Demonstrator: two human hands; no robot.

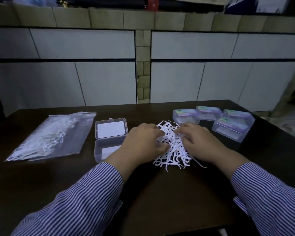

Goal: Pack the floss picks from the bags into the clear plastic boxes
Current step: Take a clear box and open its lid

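While fingering floss picks [172, 145], 2 hands.

Glossy clear plastic box [110, 139] and bags [49, 137] — white plastic picks [173, 147] — dark smooth table [160, 193], striped cloth sleeves [85, 201]

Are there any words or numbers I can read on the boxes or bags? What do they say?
No text here can be read.
Closed boxes: four, each with a coloured label, print too blurred to read.
Open box: white cards inside look blank.
Bags: clear, no print shows.
Red thing on the far ledge: too blurred to tell.
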